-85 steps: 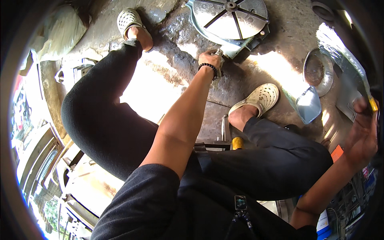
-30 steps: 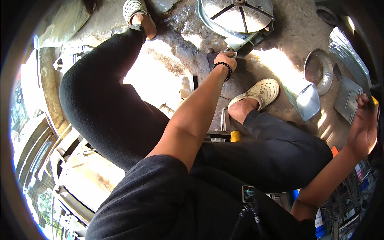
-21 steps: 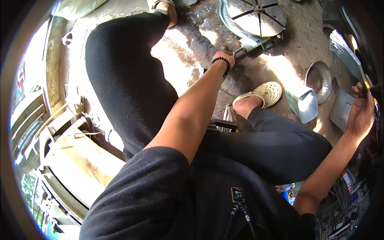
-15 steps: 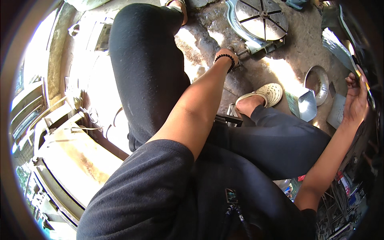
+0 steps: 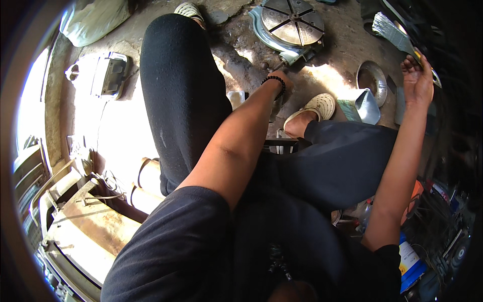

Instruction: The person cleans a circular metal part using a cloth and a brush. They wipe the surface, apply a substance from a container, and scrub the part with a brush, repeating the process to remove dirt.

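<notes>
My left hand [image 5: 282,79], with a black bead bracelet at the wrist, is closed at the crank handle of a round slotted rotary table [image 5: 293,22]. A dark knob [image 5: 264,65] shows just past the hand; most of its fingers are hidden. The table lies on the floor, its disc facing up in a blue-grey base. Off to the right, my raised right hand [image 5: 418,85] grips the yellow handle of a flat paintbrush [image 5: 393,33]. The pale bristles point up and to the left, away from the rotary table.
A round metal bowl [image 5: 371,80] and a cut-open metal can [image 5: 366,106] sit right of my clog-shod foot [image 5: 322,104]. Dark metal clutter and a blue container [image 5: 411,264] are at lower right. At left stand a boxy device [image 5: 111,75] and rusty metal parts [image 5: 95,216].
The view has shifted, so the scene sits further left. My left hand has moved from beside the rotary table's shaft to just below it. The right hand still holds the brush up.
</notes>
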Motion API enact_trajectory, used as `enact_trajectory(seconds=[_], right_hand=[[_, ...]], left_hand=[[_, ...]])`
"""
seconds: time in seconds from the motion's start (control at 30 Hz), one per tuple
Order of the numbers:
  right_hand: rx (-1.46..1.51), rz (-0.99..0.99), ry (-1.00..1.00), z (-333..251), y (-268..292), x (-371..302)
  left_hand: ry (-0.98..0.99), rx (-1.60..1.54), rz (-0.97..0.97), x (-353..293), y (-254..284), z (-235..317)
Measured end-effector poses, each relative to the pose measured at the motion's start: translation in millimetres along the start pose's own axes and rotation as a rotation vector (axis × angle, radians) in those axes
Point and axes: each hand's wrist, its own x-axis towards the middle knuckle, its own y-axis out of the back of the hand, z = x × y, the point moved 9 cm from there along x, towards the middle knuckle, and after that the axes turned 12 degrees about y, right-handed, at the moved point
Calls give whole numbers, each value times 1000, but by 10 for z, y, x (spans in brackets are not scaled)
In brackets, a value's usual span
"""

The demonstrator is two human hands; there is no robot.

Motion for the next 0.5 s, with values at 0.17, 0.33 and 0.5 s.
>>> enact_trajectory(seconds=[0.17, 0.33, 0.5], right_hand=[[-37, 1, -27, 31, -30, -96], [-19, -21, -7, 13, -51, -123], [37, -89, 5, -3, -59, -4]], left_hand=[[-152, 175, -44, -149, -168, 182], [-117, 283, -102, -170, -313, 70], [-91, 290, -99, -53, -369, -5]])
